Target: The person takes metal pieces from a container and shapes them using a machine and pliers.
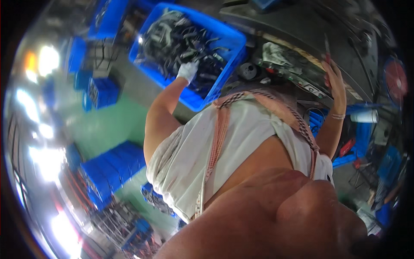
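My left hand point(187, 71), in a white glove, reaches down into a blue plastic crate point(233, 36) filled with several dark metal parts point(177, 36). It rests among the parts; whether it grips one is hidden. My right hand point(335, 77) is bare, with a bracelet on the wrist. It is raised at the right and holds a slim red-handled tool point(327, 54) upright in front of a dark machine table point(302, 26). My own torso in a pale shirt with a checked strap point(241, 142) fills the middle of the picture.
Stacks of blue crates point(114, 168) stand on the green floor at the left, with more behind them point(101, 90). A black round part point(248, 71) and crumpled paper point(276, 54) lie by the crate. At the right are a white cylinder point(364, 115) and a red round guard point(394, 80).
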